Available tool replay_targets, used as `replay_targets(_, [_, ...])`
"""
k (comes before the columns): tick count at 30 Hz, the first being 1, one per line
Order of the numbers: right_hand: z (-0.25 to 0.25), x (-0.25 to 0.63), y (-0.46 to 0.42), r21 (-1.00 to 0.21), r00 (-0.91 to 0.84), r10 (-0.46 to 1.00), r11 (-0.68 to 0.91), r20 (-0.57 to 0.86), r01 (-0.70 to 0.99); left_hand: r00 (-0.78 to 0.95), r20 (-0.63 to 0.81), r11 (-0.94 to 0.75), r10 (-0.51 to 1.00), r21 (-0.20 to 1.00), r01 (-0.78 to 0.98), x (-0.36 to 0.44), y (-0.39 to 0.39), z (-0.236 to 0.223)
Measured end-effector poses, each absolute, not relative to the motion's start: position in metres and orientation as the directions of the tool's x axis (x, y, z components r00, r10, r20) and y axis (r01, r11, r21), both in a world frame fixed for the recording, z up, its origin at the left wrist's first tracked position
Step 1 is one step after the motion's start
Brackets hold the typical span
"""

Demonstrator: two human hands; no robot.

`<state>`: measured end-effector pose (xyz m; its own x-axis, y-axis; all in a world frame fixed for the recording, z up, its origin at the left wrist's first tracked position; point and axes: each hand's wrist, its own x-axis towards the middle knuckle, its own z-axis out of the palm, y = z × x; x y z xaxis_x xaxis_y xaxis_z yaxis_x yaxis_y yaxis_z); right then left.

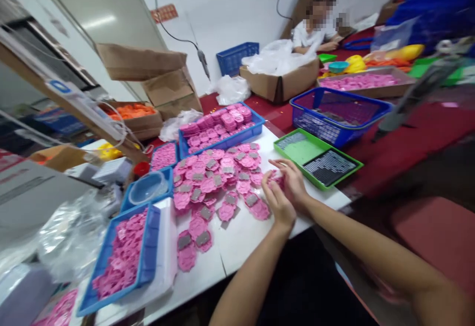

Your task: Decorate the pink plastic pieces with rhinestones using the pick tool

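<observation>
Over the white table (245, 244), my left hand (281, 205) and my right hand (295, 182) come together around a pink plastic piece (275, 178). My fingers are curled about it and cover most of its shape. To the left of my hands lies a loose heap of pink moulded pieces (208, 183), many with a grey rectangular patch on them. Just beyond my right hand sits a green tray (318, 183), with small grey parts at its far end and a black rack with rows of small metallic parts nearer.
Blue bins of pink pieces stand behind the heap (222, 144) and at the left (143, 261). A blue basket (334, 130) stands beyond the green tray. A dark tool (419, 96) hangs at the right. Another person (311, 36) sits behind a cardboard box (280, 86).
</observation>
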<state>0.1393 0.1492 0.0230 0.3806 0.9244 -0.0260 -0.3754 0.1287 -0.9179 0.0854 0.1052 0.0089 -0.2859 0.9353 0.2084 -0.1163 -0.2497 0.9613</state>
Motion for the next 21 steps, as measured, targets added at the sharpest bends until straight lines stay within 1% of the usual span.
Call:
replay_targets(2, [0.020, 0.140, 0.150, -0.925, 0.355, 0.935, 0.140, 0.006, -0.354, -0.292, 0.303, -0.347, 0.907, 0.931, -0.112, 0.082, 0.103, 0.011])
replay_targets(5, [0.013, 0.142, 0.151, -0.928, 0.348, 0.935, 0.188, 0.068, -0.323, -0.369, 0.349, -0.431, 0.861, 0.886, -0.169, 0.070, 0.100, 0.023])
replay_targets(8, [0.006, 0.146, 0.154, -0.924, 0.364, 0.924, 0.232, 0.112, -0.303, -0.480, 0.365, -0.531, 0.798, 0.801, -0.275, 0.042, 0.099, 0.051])
replay_targets(10, [0.004, 0.146, 0.156, -0.925, 0.368, 0.922, 0.239, 0.121, -0.295, -0.539, 0.427, -0.635, 0.726, 0.716, -0.288, 0.015, 0.104, 0.080])
replay_targets(12, [0.005, 0.146, 0.157, -0.927, 0.370, 0.919, 0.247, 0.133, -0.281, -0.576, 0.490, -0.706, 0.654, 0.668, -0.234, -0.018, 0.117, 0.113])
replay_targets(14, [0.010, 0.146, 0.155, -0.928, 0.377, 0.914, 0.263, 0.151, -0.266, -0.588, 0.548, -0.746, 0.594, 0.649, -0.148, -0.054, 0.142, 0.145])
replay_targets(15, [0.013, 0.146, 0.152, -0.936, 0.373, 0.910, 0.276, 0.180, -0.221, -0.593, 0.568, -0.755, 0.571, 0.647, -0.107, -0.073, 0.159, 0.159])
replay_targets(16, [0.015, 0.146, 0.147, -0.945, 0.354, 0.907, 0.296, 0.230, -0.143, -0.585, 0.581, -0.745, 0.566, 0.665, -0.060, -0.091, 0.179, 0.172])
replay_targets(17, [0.017, 0.147, 0.140, -0.944, 0.311, 0.897, 0.331, 0.313, -0.005, -0.571, 0.596, -0.725, 0.565, 0.689, 0.002, -0.111, 0.201, 0.183])
replay_targets(18, [0.017, 0.148, 0.131, -0.903, 0.224, 0.879, 0.384, 0.422, 0.194, -0.538, 0.607, -0.679, 0.585, 0.729, 0.086, -0.130, 0.224, 0.192])
replay_targets(19, [0.016, 0.150, 0.120, -0.803, 0.095, 0.844, 0.460, 0.528, 0.379, -0.485, 0.612, -0.589, 0.624, 0.777, 0.222, -0.150, 0.247, 0.198])
replay_targets(20, [0.013, 0.153, 0.108, -0.656, -0.036, 0.785, 0.542, 0.619, 0.525, -0.401, 0.593, -0.435, 0.698, 0.796, 0.422, -0.170, 0.268, 0.203])
replay_targets(21, [0.009, 0.157, 0.096, -0.490, -0.155, 0.717, 0.600, 0.679, 0.632, -0.289, 0.531, -0.247, 0.797, 0.722, 0.646, -0.190, 0.287, 0.206])
